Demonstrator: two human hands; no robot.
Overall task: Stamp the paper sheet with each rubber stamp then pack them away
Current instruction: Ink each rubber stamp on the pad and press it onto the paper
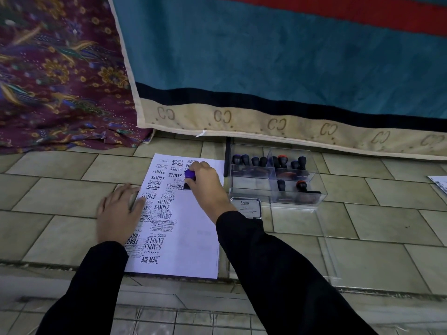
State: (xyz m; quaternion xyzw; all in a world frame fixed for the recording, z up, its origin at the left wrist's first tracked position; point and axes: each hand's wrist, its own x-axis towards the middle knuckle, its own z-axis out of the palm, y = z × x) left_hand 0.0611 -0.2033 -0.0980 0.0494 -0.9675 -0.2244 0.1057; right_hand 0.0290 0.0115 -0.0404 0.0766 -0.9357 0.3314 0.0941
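Observation:
A white paper sheet (pixel 193 238) lies on the tiled floor, its left half and top covered in black stamp prints. My right hand (pixel 208 184) grips a rubber stamp with a purple knob (pixel 189 175) and holds its black base down on the upper part of the sheet. My left hand (pixel 119 211) rests flat, fingers spread, on the sheet's left edge. A clear plastic box (pixel 316 189) with dividers stands to the right of the sheet. Several black-handled stamps stand inside it, two with orange tops.
A closed ink pad tin (pixel 246 206) lies between the sheet and the box. The box's clear lid (pixel 333 257) lies flat on the floor to the right. A teal rug with a beige border (pixel 266 122) and a purple patterned cloth (pixel 60 81) lie beyond the sheet.

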